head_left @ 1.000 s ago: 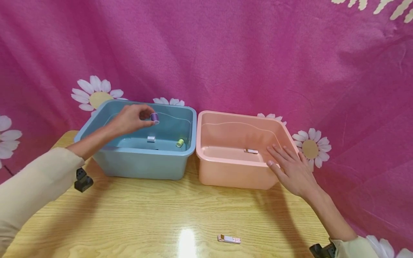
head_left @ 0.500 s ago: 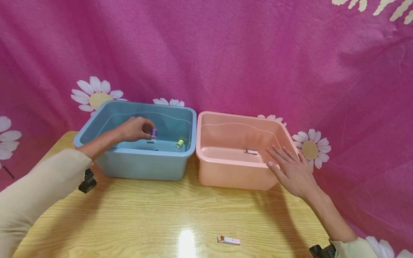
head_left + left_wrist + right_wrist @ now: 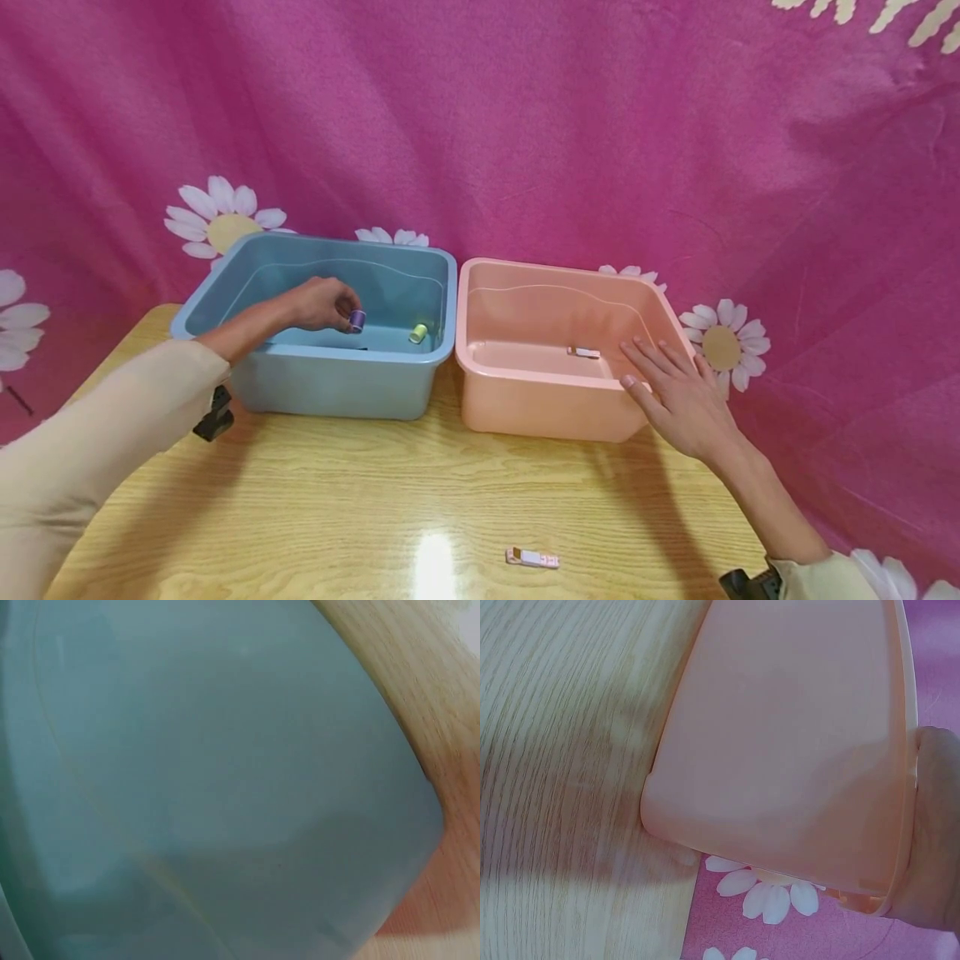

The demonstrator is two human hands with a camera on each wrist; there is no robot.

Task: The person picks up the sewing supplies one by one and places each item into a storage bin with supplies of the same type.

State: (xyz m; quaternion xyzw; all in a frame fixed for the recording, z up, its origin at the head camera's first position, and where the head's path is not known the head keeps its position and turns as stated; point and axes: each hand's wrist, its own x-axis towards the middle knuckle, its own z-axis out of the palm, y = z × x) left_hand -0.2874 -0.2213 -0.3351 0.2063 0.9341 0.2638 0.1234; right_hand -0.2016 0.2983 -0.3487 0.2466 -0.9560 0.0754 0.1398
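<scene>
My left hand [image 3: 321, 304] reaches over the near rim into the blue bin [image 3: 337, 379] and pinches a purple thread spool [image 3: 357, 320] between thumb and fingers. A yellow-green spool [image 3: 418, 333] lies on that bin's floor to the right. With fingers straight and spread, my right hand [image 3: 678, 400] rests on the near right corner of the pink bin [image 3: 551, 408]. Inside the pink bin lies a nail clipper [image 3: 583, 352]. The left wrist view has only the blue bin's outer wall and the table; the hand is out of it.
Another nail clipper [image 3: 532, 557] lies on the wooden table [image 3: 337, 492] near its front. The two bins stand side by side, close together. Behind them hangs a magenta cloth [image 3: 525, 142] with white flowers.
My left hand has moved down into the blue bin with the purple spool, and the white spool there is now hidden behind it. My right hand has stayed still.
</scene>
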